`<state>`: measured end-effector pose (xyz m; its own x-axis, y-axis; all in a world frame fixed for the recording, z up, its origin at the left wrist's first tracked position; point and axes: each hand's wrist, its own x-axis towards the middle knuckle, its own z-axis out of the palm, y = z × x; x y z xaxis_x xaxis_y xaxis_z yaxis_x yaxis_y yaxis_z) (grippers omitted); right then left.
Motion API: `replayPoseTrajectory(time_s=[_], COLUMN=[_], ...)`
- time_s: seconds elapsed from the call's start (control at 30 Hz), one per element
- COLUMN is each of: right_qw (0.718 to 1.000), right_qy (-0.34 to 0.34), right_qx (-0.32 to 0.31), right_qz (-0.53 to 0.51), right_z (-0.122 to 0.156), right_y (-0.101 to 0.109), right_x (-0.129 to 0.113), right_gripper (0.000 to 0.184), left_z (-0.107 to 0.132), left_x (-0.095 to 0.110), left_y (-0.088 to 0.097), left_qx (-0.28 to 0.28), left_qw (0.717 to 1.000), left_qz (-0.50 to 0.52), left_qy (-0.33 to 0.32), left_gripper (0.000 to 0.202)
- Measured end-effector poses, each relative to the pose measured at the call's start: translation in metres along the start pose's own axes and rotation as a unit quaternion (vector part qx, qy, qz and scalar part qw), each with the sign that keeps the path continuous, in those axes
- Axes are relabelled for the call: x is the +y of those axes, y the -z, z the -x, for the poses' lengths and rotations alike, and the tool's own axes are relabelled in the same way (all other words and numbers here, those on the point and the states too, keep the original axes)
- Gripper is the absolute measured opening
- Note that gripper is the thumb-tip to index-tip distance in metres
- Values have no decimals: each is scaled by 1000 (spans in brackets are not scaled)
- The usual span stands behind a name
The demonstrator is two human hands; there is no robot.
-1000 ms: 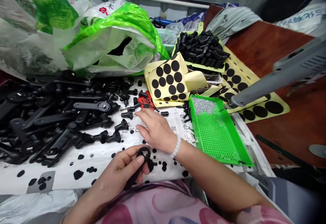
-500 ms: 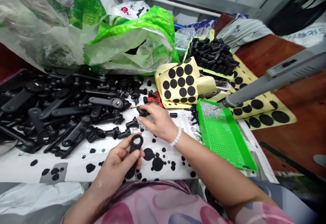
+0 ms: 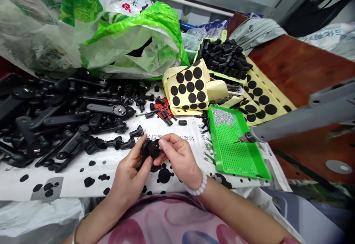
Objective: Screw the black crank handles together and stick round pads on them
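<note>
My left hand (image 3: 130, 171) is closed around a black plastic arm (image 3: 144, 156) near the table's front edge. Pinched in the fingers of my right hand (image 3: 179, 157) is a black plastic joint piece (image 3: 153, 149), pressed against the end of that arm. My fingers and the joint piece cover the arm's ring end. Short black joint parts (image 3: 113, 143) lie just left of my hands, beside a big heap of black plastic arms (image 3: 66, 118). Small black tubes (image 3: 182, 123) are scattered beyond my right hand.
To the right, a green tray (image 3: 238, 162) holds small silvery screws (image 3: 223, 118). A grey power screwdriver (image 3: 302, 107) reaches over it. Behind are sheets of black round stickers (image 3: 190, 88), a bin of black caps (image 3: 223, 59) and a green plastic bag (image 3: 166, 22).
My right hand has picked up a black joint piece and brought it down to the arm in my left hand. The screwdriver's tip has come lower over the tray. The view has shifted slightly.
</note>
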<state>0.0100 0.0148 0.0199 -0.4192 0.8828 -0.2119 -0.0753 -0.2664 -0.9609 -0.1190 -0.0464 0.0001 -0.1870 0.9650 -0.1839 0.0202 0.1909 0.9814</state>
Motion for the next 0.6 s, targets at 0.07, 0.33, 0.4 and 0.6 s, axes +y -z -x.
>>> replayPoseTrajectory(time_s=[0.07, 0.33, 0.4, 0.6], right_qw=[997, 941, 934, 906], right_qy=[55, 219, 212, 286], right_qx=[19, 71, 80, 70], right_qz=[45, 248, 275, 303], right_z=[3, 7, 6, 6], right_y=[3, 12, 14, 24], right_x=[5, 20, 21, 13], right_gripper=[24, 17, 18, 14], left_z=[1, 7, 7, 6], left_x=[6, 9, 7, 5], left_y=[-2, -6, -7, -4], left_qx=[-17, -39, -44, -68], left_qw=[999, 997, 997, 996], left_qz=[31, 60, 48, 39], left_qy=[21, 41, 39, 39], left_gripper=[68, 70, 70, 67])
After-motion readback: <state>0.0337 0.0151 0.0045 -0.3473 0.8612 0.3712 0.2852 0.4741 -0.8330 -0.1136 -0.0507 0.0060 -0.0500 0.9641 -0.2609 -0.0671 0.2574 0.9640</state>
